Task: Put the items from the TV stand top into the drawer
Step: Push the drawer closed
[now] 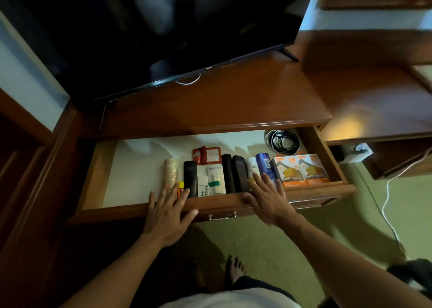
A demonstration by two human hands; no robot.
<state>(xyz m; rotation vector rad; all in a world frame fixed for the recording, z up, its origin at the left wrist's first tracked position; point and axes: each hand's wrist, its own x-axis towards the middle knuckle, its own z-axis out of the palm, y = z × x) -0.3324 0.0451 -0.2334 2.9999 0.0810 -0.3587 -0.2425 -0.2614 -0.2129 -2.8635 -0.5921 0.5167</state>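
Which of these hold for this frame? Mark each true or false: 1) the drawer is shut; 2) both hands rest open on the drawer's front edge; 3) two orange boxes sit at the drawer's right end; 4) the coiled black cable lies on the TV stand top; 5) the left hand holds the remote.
1) False: the drawer is pulled open.
2) True: left hand and right hand lie flat, fingers spread.
3) True: orange boxes.
4) False: the coiled black cable lies in the drawer's back right corner.
5) False: it holds nothing.
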